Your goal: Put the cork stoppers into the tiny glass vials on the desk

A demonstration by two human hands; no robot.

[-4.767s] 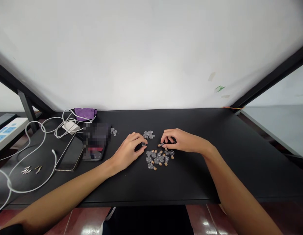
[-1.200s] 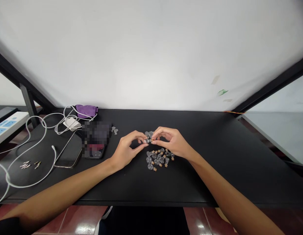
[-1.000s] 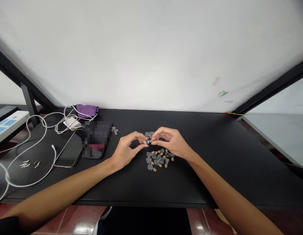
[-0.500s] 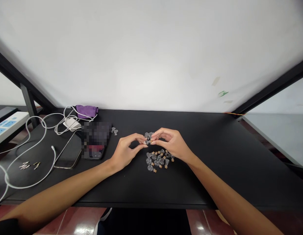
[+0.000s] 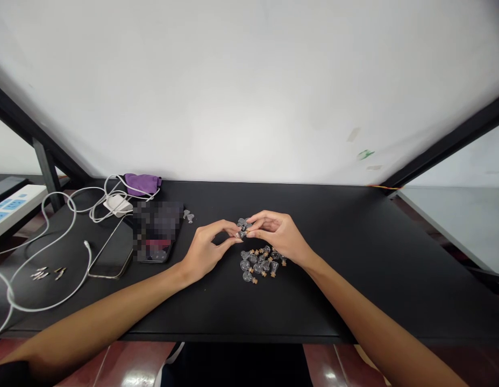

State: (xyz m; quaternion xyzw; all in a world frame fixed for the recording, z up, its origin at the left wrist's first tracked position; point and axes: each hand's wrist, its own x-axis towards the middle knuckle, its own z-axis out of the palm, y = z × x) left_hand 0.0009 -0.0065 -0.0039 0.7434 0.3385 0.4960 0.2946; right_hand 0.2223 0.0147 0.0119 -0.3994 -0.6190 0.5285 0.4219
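A tiny clear glass bottle (image 5: 240, 235) lies between my two hands, just above the black table. My left hand (image 5: 209, 248) pinches its glass body between thumb and fingertips. At the neck end, my right hand (image 5: 277, 234) is closed on a small cork (image 5: 247, 231), mostly covered by the fingertips. Several corked bottles (image 5: 257, 263) lie in a loose cluster nearer to me, below the right hand. Behind the fingertips sit more small glass bottles (image 5: 243, 222), partly hidden; whether they have corks I cannot tell.
Left of my left hand lie a dark phone (image 5: 155, 252), a second phone (image 5: 112, 252) and a looping white cable (image 5: 51, 309) with a charger (image 5: 118, 204). A purple cloth pouch (image 5: 142, 184), two clear pieces (image 5: 189, 216) and small metallic bits (image 5: 40, 273) are also on the table (image 5: 374, 269).
My right hand has shifted very slightly left, and its fingertips sit a little closer to the left hand's at the bottle's neck. The left hand looks almost unchanged.
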